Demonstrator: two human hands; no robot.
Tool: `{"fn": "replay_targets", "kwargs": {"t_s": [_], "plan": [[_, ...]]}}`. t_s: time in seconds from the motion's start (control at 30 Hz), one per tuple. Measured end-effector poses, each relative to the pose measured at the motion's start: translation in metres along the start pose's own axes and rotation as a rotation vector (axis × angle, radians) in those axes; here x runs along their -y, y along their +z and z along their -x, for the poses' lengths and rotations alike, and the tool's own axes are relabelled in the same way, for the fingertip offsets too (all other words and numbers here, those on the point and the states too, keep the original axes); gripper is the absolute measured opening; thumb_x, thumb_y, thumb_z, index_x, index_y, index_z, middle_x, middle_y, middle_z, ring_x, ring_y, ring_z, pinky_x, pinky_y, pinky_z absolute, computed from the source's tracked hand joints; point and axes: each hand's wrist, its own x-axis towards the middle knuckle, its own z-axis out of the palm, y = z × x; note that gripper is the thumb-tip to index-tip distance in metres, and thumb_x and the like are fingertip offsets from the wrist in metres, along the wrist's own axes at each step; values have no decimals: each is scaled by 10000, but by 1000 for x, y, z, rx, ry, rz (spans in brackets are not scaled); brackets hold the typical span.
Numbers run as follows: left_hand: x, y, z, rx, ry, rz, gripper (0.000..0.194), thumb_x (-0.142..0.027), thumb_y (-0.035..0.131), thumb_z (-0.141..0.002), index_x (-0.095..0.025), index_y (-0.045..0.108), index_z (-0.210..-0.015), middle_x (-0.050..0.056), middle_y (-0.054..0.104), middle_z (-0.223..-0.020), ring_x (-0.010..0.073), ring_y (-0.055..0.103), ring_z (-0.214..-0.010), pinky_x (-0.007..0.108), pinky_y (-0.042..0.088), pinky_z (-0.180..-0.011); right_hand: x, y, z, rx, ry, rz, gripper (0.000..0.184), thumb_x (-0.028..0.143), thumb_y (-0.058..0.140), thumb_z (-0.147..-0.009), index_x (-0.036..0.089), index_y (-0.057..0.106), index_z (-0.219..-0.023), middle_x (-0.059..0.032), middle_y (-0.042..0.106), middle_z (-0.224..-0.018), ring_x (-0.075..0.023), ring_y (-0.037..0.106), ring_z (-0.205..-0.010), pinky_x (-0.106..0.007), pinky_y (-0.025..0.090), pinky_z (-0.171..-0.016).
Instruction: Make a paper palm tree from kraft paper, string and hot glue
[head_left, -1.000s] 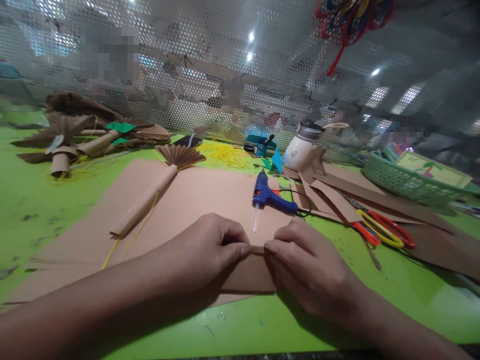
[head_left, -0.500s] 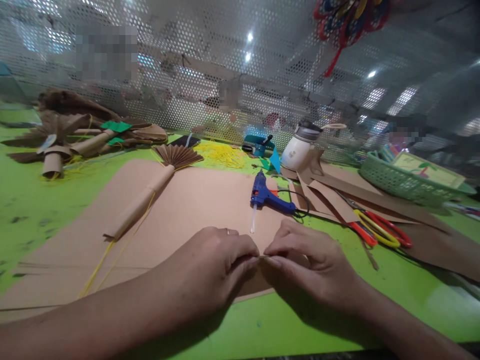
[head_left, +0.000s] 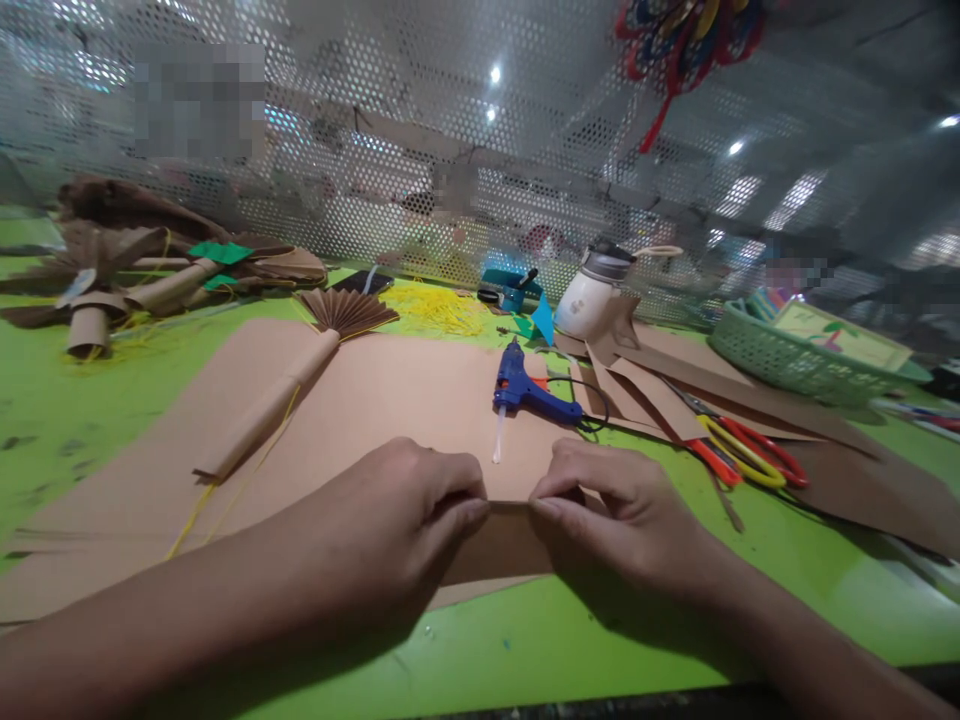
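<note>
My left hand point(head_left: 397, 525) and my right hand point(head_left: 615, 510) sit side by side near the table's front edge. Both pinch the folded top edge of a small brown paper piece point(head_left: 502, 540), fingers curled and closed on it. The piece lies on a large brown paper sheet point(head_left: 375, 400). Just beyond my fingers lies a blue glue gun point(head_left: 529, 392) with its glue stick pointing toward me. A rolled paper tube point(head_left: 262, 405) with a pleated brown fan point(head_left: 349, 308) at its far end rests to the left on the sheet.
Scissors with red and yellow handles point(head_left: 739, 450) lie on brown paper strips at right. A green basket point(head_left: 795, 365) stands far right, a white jug point(head_left: 589, 295) at the back. Paper craft pieces point(head_left: 142, 265) pile at back left on the green table point(head_left: 90, 410). Perforated metal screen behind.
My hands lifted the paper's edge half a second ago and have now pressed it flat again, slightly farther apart. The view shifted a little to the right.
</note>
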Motion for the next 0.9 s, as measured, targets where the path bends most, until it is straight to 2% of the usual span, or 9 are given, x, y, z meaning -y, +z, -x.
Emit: {"fn": "replay_targets", "kwargs": {"t_s": [0.1,0.23,0.3,0.4,0.53,0.63,0.73,0.9], "plan": [[7,4,2,14,-42,15,372,-346,337,-939,-199,503,-640,-20,533,-545,118,475,-496,238,262,-449,-1,-3,-1,14,62,-32,132,146,600,-816,162,661,-700,-4,582,-640,-124,541,-612,-245,408,-562],[16,14,2,-66,14,-11,343,-312,342,-941,-205,495,-653,-36,509,-542,110,439,-474,247,249,-452,-3,-4,-2,52,217,-113,139,184,607,-812,156,665,-689,0,569,-638,-116,523,-586,-240,398,-540],[17,16,0,-124,53,-49,335,-294,356,-938,-203,497,-648,-30,518,-583,117,446,-520,251,269,-488,-4,-4,-2,72,300,-157,151,202,606,-819,149,658,-687,1,561,-646,-108,514,-568,-235,391,-521],[14,17,-4,-206,154,-108,296,-285,405,-927,-202,537,-675,-9,549,-682,141,477,-650,263,309,-585,-6,-4,-2,87,346,-202,169,232,608,-826,145,645,-686,5,544,-637,-103,506,-548,-233,387,-507],[13,23,-9,-221,277,-161,235,-293,459,-914,-188,585,-746,15,571,-742,160,481,-728,276,312,-633,-6,-2,-2,98,358,-268,214,288,608,-832,144,628,-675,12,526,-610,-93,482,-499,-232,380,-475],[15,28,-10,-200,223,-98,311,-287,415,-933,-179,560,-680,-9,537,-647,126,446,-618,262,287,-573,-5,-1,-2,107,358,-297,225,304,604,-835,143,626,-679,19,514,-600,-86,467,-461,-232,361,-445],[16,28,-9,-109,115,55,329,-314,426,-921,-180,539,-642,-46,469,-556,92,389,-513,239,251,-488,-3,0,-3,97,310,-259,192,260,606,-829,141,633,-681,16,522,-612,-89,477,-492,-235,369,-475],[13,22,-7,1,1,268,309,-333,455,-887,-180,586,-653,-56,463,-505,78,403,-468,212,252,-445,-1,0,-3,94,293,-238,178,223,603,-822,145,623,-663,13,524,-614,-96,478,-526,-233,370,-496]]}}
